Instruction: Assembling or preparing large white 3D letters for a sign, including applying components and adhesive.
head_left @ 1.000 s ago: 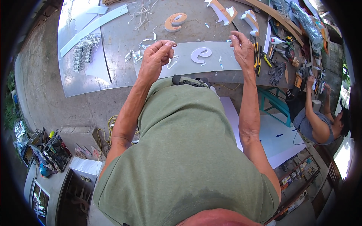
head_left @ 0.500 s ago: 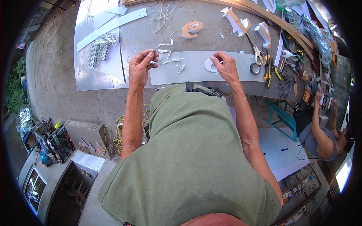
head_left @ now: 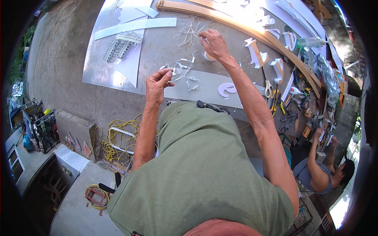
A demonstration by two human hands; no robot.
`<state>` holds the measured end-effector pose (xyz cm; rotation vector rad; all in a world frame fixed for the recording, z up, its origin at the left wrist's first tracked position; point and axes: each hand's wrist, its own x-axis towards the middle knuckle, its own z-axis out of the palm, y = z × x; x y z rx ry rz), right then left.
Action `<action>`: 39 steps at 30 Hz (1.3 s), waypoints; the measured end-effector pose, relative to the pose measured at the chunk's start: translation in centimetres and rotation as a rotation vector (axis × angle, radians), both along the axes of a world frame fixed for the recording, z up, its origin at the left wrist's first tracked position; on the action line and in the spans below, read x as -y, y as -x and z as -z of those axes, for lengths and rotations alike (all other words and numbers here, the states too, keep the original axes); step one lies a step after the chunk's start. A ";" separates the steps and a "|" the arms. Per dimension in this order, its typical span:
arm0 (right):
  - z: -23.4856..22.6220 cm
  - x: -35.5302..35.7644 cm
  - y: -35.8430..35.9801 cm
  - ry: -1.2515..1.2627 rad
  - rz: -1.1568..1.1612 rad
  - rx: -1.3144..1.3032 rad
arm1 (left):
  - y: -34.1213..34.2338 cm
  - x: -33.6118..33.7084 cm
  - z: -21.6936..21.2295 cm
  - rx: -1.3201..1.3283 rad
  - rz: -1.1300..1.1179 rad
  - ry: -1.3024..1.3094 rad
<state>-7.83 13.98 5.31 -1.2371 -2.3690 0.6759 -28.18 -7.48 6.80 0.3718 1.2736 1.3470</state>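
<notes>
My left hand (head_left: 158, 83) is closed in a pinch on a string of small white LED modules (head_left: 185, 63) joined by thin wire. The string trails right, over the near strip of grey sheet (head_left: 208, 84). Farther out, my right hand (head_left: 214, 44) hangs with fingers apart and bent, close to a tangle of thin pale wires (head_left: 191, 32). Nothing shows in its grip. Under its wrist, a tan-sided letter-shaped piece (head_left: 209, 57) is partly covered. A flat white curved letter face (head_left: 226, 91) lies on the grey sheet, beside my right forearm.
Coiled LED modules (head_left: 121, 46) sit at the far left near white strips. Right of my arm are scissors (head_left: 269, 89), a utility knife (head_left: 275, 100), and more letter pieces (head_left: 256, 55). Long tan strips (head_left: 236, 23) cross the back. A co-worker (head_left: 321, 173) works at the right.
My right hand has left the white letter face and reached forward toward the wire tangle. My left hand keeps its pinch on the LED string. The view has shifted.
</notes>
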 end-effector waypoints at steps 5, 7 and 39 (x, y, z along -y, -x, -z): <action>0.4 -1.1 4.9 0.054 -0.170 0.025 | -0.4 0.6 0.1 0.041 -0.090 0.020; 1.0 -1.4 6.6 0.044 -0.213 0.022 | -0.7 1.0 0.1 0.070 -0.117 0.019; -9.5 9.2 -8.2 0.882 0.219 -1.615 | -8.1 -6.3 -8.0 0.258 0.238 -0.582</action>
